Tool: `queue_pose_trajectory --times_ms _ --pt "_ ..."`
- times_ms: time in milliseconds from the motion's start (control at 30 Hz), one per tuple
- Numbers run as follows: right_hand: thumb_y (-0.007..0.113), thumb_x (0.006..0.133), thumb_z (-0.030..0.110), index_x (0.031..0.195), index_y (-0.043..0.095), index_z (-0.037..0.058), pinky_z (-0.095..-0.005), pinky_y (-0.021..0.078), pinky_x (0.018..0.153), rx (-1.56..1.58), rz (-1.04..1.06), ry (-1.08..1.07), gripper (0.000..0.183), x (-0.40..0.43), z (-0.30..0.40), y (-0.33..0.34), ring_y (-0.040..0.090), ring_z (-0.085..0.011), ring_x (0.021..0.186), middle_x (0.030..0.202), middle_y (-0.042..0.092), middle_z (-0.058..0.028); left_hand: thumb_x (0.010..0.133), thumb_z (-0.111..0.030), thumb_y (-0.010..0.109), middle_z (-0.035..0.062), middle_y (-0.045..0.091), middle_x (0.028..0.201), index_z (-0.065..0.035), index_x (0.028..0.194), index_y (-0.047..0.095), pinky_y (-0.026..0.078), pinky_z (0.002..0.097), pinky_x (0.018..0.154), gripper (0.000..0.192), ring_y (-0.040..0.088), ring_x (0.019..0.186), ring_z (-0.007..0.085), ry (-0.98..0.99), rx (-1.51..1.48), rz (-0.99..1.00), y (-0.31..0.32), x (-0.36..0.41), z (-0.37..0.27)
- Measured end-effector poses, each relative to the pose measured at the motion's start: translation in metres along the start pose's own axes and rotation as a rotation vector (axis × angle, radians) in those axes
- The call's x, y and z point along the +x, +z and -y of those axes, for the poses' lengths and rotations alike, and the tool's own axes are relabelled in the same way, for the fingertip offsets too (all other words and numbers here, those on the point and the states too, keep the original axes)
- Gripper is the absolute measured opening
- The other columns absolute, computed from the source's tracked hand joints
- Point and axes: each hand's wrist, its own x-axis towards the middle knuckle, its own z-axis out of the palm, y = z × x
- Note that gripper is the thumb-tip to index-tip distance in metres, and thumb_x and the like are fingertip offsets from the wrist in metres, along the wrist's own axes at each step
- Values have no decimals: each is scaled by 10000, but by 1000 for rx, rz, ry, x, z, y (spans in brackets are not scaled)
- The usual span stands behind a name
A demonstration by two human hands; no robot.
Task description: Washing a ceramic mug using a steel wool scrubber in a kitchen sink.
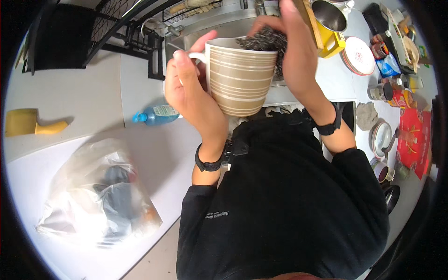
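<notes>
A beige ceramic mug (241, 78) with white stripes is held up over the front edge of a metal sink (217, 29). My left hand (192, 84) grips it at the white handle, on the left of the picture. In my right hand (297, 52) is a dark scouring pad (267, 39) of coarse, curly strands, pressed at the mug's rim and partly over its opening. Some of the pad hangs down behind the mug's right side. The inside of the mug is mostly hidden by its wall and the pad.
Left of the sink stand a black rack (155, 56) and a blue pump bottle (159, 114), with a filled plastic bag (105, 199) nearer. On the right are a yellow pitcher (329, 42), stacked plates (358, 56), jars (379, 91) and a grey cloth (366, 116).
</notes>
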Motion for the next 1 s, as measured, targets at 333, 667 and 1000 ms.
queue_pose_trajectory --times_ms 333,667,1000 --pt "446 931 182 796 597 -23 -351 443 607 -522 -166 -542 288 -30 31 17 575 -345 661 731 599 -184 994 -269 418 189 675 969 -50 672 389 270 192 488 390 347 551 20 200 96 -49 9 -13 -9" --pt "490 917 126 1066 580 -65 -241 401 866 -402 163 -146 258 -48 61 -12 548 -137 960 1031 607 -97 983 -229 452 99 671 885 -47 680 408 286 188 521 356 346 583 22 66 122 10 -2 -13 -19" --pt "667 817 45 994 609 -35 -200 429 722 -462 164 -165 203 -53 69 -8 542 -75 819 947 607 -44 983 -212 444 138 687 961 -28 721 456 296 179 529 320 334 596 9 209 314 116 6 -22 -28"
